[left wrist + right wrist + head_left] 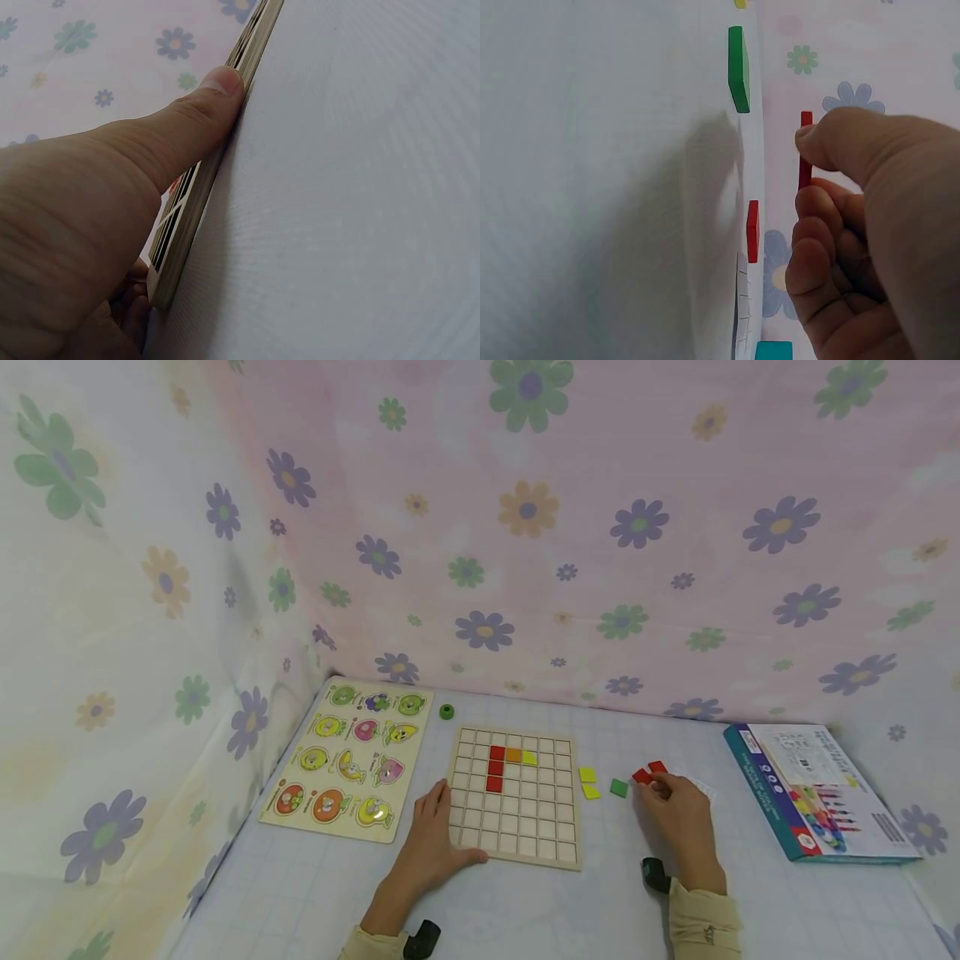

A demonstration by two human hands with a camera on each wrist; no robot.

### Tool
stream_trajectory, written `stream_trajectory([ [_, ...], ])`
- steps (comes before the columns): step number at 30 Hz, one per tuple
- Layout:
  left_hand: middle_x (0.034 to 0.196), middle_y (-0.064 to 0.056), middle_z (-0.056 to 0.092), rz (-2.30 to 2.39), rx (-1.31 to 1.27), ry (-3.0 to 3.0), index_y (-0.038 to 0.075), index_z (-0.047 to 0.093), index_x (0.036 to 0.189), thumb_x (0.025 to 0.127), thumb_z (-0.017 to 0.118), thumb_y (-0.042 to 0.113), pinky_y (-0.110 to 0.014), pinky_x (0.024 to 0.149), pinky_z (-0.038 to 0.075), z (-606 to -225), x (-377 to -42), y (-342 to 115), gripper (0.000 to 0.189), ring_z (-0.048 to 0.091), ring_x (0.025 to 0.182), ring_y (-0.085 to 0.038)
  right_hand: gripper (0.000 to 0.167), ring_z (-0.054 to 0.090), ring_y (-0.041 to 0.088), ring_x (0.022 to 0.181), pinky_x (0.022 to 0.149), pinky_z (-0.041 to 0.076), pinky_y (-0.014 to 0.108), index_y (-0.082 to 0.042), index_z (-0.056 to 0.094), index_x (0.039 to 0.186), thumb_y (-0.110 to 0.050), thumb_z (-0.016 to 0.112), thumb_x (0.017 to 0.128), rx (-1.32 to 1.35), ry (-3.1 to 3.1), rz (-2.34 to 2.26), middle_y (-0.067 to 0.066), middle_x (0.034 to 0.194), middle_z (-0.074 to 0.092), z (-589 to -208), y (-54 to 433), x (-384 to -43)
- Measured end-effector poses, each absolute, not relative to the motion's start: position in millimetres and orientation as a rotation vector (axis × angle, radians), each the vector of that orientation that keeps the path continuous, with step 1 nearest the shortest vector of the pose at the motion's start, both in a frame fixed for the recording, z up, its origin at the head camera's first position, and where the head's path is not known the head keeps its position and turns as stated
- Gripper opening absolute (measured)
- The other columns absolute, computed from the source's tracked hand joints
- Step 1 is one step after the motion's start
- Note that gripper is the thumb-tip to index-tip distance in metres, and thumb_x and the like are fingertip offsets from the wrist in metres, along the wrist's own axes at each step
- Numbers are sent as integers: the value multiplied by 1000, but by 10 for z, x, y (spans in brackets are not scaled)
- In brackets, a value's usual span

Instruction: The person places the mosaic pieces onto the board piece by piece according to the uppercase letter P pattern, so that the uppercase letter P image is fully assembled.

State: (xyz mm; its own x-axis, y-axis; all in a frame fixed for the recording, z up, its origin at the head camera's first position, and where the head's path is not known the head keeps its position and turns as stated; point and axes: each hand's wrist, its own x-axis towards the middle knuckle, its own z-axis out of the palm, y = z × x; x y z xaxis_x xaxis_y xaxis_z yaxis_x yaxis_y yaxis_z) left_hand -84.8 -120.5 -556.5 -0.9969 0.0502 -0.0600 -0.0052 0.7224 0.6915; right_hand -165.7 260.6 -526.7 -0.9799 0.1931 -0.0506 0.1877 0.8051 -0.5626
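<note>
Apparently mid-fetch, my right hand (678, 822) pinched 1 red tile (805, 172); my left hand (430, 852) braced the grid board (491, 823) (thumb splayed). A level carry there seemed called for.

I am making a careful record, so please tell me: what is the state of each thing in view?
Grid board: flat, five tiles set in it.
Left hand: touching the grid board.
Right hand: pinching one red tile, raised.
Second red tile: loose.
Green tile: loose.
Two yellow tiles: loose.
Green round piece: loose.
Fruit board: flat.
Box: flat, looks closed.
White sheet: mostly hidden, state unclear.
</note>
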Motion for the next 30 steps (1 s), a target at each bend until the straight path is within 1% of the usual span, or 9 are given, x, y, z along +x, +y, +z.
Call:
stream_trajectory([
  [3, 168, -14, 21, 1143, 36, 2846, 1, 21, 162, 67, 91, 58, -51, 117, 39, -5566, -849, -1207, 131, 24, 150, -34, 44, 59, 34, 99, 88, 56, 49, 4, 64, 129, -24, 69, 96, -244, -2980, 929, 22, 111, 66, -5231, 2546, -1638],
  [7, 168, -15, 21, 1167, 40, 2833, 2, 20, 162, 67, 91, 57, -52, 117, 39, -5565, -841, -1208, 131, 24, 150, -34, 38, 61, 30, 93, 83, 56, 45, 3, 67, 124, -22, 70, 95, -134, -2980, 885, 19, 105, 68, -5204, 2471, -1619],
  [10, 168, -15, 21, 1174, 45, 2830, 1, 20, 162, 67, 91, 57, -52, 117, 39, -5563, -836, -1210, 131, 24, 150, -34, 34, 62, 28, 89, 79, 56, 42, 2, 70, 119, -20, 72, 93, -60, -2974, 854, 16, 100, 70, -5196, 2411, -1614],
  [15, 168, -16, 21, 1163, 45, 2841, 1, 21, 162, 66, 91, 57, -52, 117, 39, -5554, -840, -1212, 131, 24, 150, -35, 33, 60, 24, 84, 75, 54, 39, 1, 73, 116, -18, 77, 90, 65, -2952, 829, 13, 96, 72, -5208, 2309, -1619],
  [20, 167, -17, 22, 1141, 48, 2853, 0, 21, 161, 66, 91, 57, -52, 117, 39, -5556, -840, -1207, 132, 25, 149, -35, 32, 64, 23, 84, 78, 57, 41, 1, 73, 115, -18, 77, 90, 164, -2930, 840, 12, 97, 71, -5236, 2228, -1624],
  [24, 167, -17, 23, 1147, 44, 2853, 0, 22, 161, 66, 91, 57, -52, 117, 39, -5543, -837, -1200, 131, 25, 149, -35, 29, 66, 22, 86, 79, 58, 42, -1, 74, 114, -16, 76, 89, 212, -2927, 873, 11, 98, 71, -5233, 2138, -1620],
  [30, 167, -18, 24, 1143, 53, 2863, -2, 23, 160, 66, 91, 56, -52, 117, 39, -5514, -829, -1189, 130, 26, 148, -36, 30, 64, 19, 83, 75, 57, 37, -2, 74, 112, -19, 78, 88, 321, -2916, 857, 6, 94, 70, -5238, 1952, -1647],
])
